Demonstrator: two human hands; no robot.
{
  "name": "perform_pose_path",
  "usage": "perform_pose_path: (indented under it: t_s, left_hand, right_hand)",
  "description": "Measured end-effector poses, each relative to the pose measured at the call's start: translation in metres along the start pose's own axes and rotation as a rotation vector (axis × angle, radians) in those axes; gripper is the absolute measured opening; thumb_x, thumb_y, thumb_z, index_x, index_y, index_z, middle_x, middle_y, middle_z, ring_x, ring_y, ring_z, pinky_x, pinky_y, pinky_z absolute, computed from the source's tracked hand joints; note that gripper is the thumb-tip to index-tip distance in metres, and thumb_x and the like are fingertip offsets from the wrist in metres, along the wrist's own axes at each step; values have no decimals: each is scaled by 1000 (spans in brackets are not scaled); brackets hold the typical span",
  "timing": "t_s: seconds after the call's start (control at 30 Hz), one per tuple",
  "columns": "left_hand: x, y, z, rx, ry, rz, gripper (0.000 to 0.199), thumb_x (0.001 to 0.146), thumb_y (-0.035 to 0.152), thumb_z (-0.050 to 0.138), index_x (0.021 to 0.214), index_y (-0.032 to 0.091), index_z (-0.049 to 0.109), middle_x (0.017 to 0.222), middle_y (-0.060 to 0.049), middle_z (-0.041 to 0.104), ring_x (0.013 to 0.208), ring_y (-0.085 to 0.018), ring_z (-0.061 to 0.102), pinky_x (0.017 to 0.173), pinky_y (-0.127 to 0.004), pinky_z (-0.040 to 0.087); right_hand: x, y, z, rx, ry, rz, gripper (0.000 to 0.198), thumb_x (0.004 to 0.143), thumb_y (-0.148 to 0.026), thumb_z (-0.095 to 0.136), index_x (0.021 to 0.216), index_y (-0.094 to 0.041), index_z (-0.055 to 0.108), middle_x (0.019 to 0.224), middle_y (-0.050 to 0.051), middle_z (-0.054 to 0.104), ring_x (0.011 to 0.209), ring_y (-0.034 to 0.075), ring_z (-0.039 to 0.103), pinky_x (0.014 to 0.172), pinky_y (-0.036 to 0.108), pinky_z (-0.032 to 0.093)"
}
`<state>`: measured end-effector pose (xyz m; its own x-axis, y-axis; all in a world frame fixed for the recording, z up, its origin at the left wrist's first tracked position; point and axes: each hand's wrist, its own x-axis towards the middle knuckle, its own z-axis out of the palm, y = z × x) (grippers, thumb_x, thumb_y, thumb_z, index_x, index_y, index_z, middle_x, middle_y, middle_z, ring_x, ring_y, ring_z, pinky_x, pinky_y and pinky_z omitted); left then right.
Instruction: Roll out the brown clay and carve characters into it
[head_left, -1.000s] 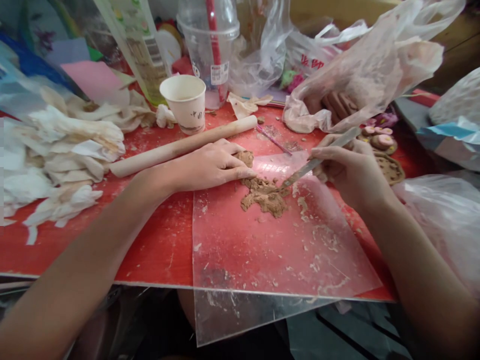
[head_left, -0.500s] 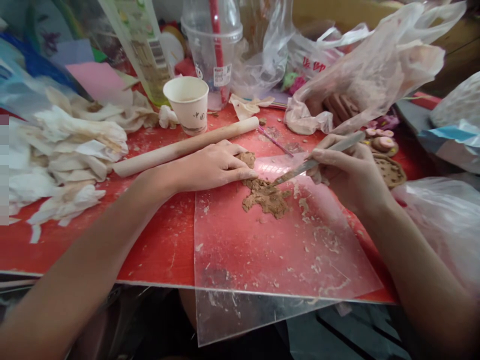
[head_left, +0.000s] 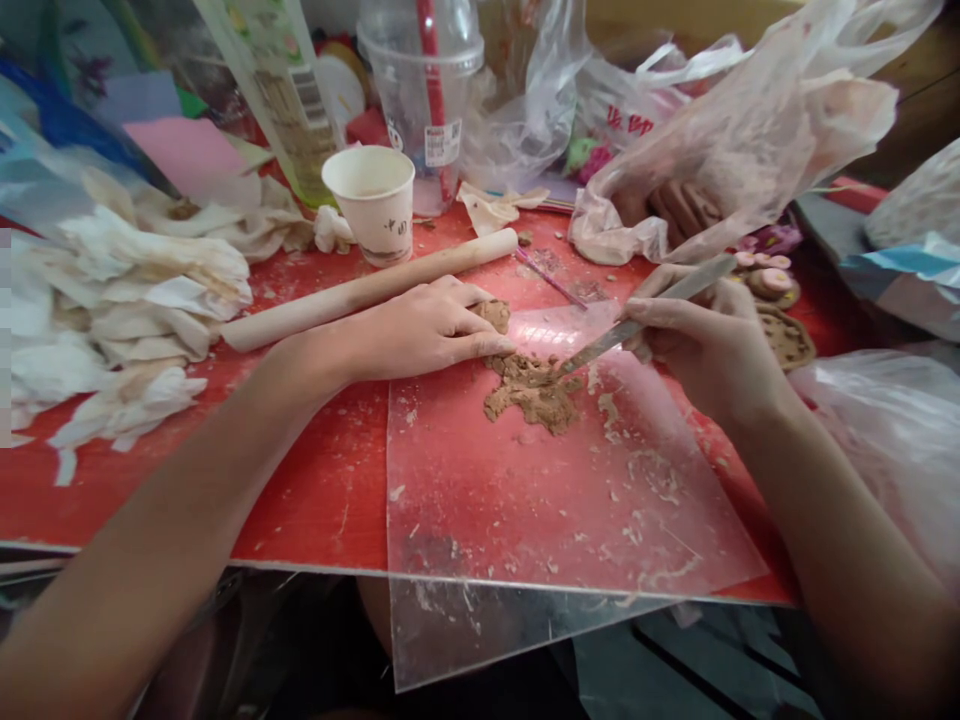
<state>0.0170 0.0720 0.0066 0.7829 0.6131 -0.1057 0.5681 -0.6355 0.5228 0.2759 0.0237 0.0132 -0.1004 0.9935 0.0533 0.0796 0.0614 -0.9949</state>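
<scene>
My right hand (head_left: 701,335) is closed around a long, flat, greyish clay modelling tool (head_left: 600,345), held slantwise like a pen. The tool's tip touches the right part of a rough, spread-out patch of brown clay (head_left: 536,400). This clay lies on a clear plastic sheet (head_left: 487,500). My left hand (head_left: 435,330) rests at the sheet's upper left corner, with a small lump of brown clay (head_left: 493,315) between its thumb and fingers. Its thumb reaches the upper edge of the spread clay. The lump is partly hidden by the hand.
Behind my left hand lies a rolling pin (head_left: 375,290), with a paper cup (head_left: 373,215) beyond it. Crumpled tissues (head_left: 150,290) cover the left. A thin purple stick (head_left: 551,278), plastic bags (head_left: 720,150) and small clay pieces (head_left: 784,335) lie farther right. The sheet overhangs the red table's (head_left: 315,520) front edge.
The tool's tip has shifted slightly right across the spread clay, with my right hand moving a little the same way. My left hand keeps its place on the lump.
</scene>
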Motion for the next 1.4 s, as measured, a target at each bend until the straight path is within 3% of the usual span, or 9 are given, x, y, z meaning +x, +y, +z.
perform_pose_path:
  t_s: [0.17, 0.33, 0.63, 0.83, 0.97, 1.13, 1.4]
  left_hand:
    - [0, 1, -1, 9, -11, 9, 38, 99, 47, 34, 118, 38, 65, 117, 2, 58, 111, -17, 50, 101, -30, 32]
    - [0, 1, 0, 25, 1, 0, 38, 98, 47, 34, 117, 38, 66, 119, 3, 57, 111, -17, 50, 101, -31, 32]
    - [0, 3, 0, 22, -3, 15, 38, 99, 47, 33, 119, 37, 65, 119, 3, 59, 113, -17, 50, 100, -30, 33]
    - [-1, 4, -1, 19, -13, -15, 39, 99, 48, 33, 116, 37, 66, 123, 3, 56, 116, -18, 49, 104, -32, 32]
    - [-1, 4, -1, 40, -11, 1, 38, 99, 45, 33, 117, 36, 66, 123, 2, 56, 117, -18, 49, 105, -32, 31]
    - [-1, 3, -1, 35, -11, 0, 38, 99, 45, 33, 117, 37, 65, 123, 2, 56, 116, -18, 49, 104, -33, 32]
    - [0, 6, -1, 44, -5, -10, 36, 99, 41, 35, 117, 36, 66, 121, 2, 57, 115, -18, 51, 104, -33, 33]
  right_hand:
    - [-1, -3, 1, 86, -4, -43, 10, 70, -15, 65, 62, -17, 60, 50, 0, 55, 42, 7, 46, 42, 24, 27]
    - [0, 2, 0, -4, -49, -36, 15, 73, -16, 68, 61, -15, 60, 52, 0, 56, 44, 7, 47, 43, 24, 26]
    - [2, 4, -2, 51, -51, -81, 12, 71, -19, 68, 63, -17, 60, 52, -1, 57, 43, 7, 47, 43, 23, 29]
    - [3, 5, -12, -8, -75, -105, 12, 71, -16, 68, 60, -16, 62, 50, 0, 54, 41, 8, 45, 38, 25, 22]
    - [4, 4, -13, 56, -64, -163, 9, 71, -18, 66, 63, -18, 63, 53, 0, 56, 45, 9, 48, 40, 25, 27]
    - [3, 5, -6, 35, -158, -151, 5, 73, -17, 66, 68, -17, 67, 54, 1, 57, 48, 9, 51, 44, 24, 33]
    - [3, 6, -20, -49, -161, -259, 11, 68, -10, 64, 62, -18, 68, 52, 1, 55, 44, 8, 45, 36, 23, 24]
